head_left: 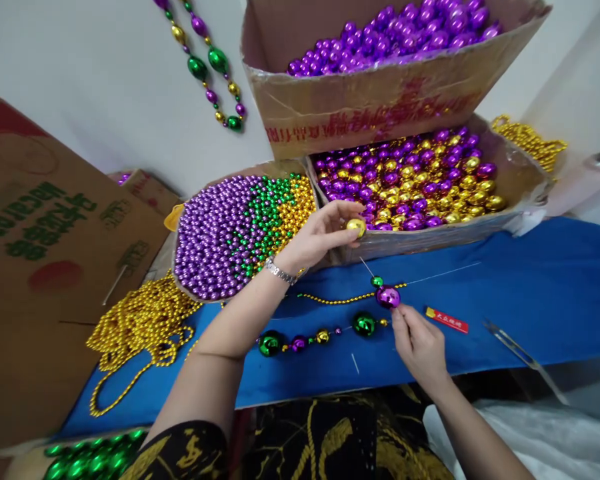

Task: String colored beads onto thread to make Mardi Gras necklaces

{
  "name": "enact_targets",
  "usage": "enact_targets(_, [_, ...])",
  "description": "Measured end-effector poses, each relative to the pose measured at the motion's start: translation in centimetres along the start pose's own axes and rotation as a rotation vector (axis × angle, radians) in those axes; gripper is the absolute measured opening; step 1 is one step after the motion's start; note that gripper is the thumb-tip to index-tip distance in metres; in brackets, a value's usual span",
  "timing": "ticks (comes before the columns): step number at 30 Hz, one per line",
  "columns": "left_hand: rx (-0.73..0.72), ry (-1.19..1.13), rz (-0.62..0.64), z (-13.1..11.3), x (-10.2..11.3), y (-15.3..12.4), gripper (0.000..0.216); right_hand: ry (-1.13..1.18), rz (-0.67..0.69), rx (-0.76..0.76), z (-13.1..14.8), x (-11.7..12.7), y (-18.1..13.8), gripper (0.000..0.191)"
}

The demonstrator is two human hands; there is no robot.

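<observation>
My left hand [317,237] reaches forward and pinches a gold bead [356,227] at the edge of a box of purple and gold beads [515,177]. My right hand [417,340] is closed in a pinch on a thin wire just below a large purple bead [389,297] and a small green bead [377,281] threaded on it. A strung row of green, purple and gold beads [320,335] lies on the blue cloth [530,293] under my left forearm. A thin gold bead chain [337,300] runs beside the purple bead.
A round tray of small purple, green and gold beads [240,230] sits left of the box. A carton of purple beads [360,100] is stacked above. Gold chains [140,327] are heaped at left, a finished necklace [210,67] hangs on the wall, tweezers [513,343] and a red label [447,321] lie right.
</observation>
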State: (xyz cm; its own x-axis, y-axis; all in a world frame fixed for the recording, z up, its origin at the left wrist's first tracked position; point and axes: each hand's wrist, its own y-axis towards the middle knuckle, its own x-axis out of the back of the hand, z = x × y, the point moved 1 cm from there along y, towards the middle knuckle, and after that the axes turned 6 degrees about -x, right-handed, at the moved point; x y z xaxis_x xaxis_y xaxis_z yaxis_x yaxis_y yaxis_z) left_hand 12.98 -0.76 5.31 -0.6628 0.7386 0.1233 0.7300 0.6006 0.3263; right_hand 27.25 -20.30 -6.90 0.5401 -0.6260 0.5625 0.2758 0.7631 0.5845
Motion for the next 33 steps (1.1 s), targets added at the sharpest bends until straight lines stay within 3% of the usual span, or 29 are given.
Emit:
enact_targets(3, [0.112, -0.212, -0.141, 0.8, 0.2, -3.8, 0.036, 0.018, 0.015, 0.040, 0.3, -0.5, 0.0, 0.013])
enact_targets(7, [0.193, -0.342, -0.220, 2.0, 0.4, -5.8, 0.040, 0.009, 0.043, 0.056, 0.5, -1.1, 0.0, 0.015])
enact_targets(17, [0.224, -0.432, -0.237, 2.5, -0.1, -6.9, 0.039, 0.004, 0.076, 0.048, 0.8, -1.2, 0.1, 0.017])
enact_targets(23, [0.169, -0.277, -0.204, 3.1, -1.3, -7.7, 0.041, -0.070, 0.072, 0.027, 0.9, -2.0, -0.1, 0.017])
enact_targets(27, [0.166, -0.281, -0.312, 3.9, -1.9, -8.2, 0.040, -0.048, 0.165, -0.016, 0.6, -2.3, -0.5, 0.021])
enact_targets(33, [0.166, -0.322, -0.437, 4.9, -2.5, -9.0, 0.041, -0.089, 0.059, 0.050, -0.3, -2.2, -1.0, 0.021])
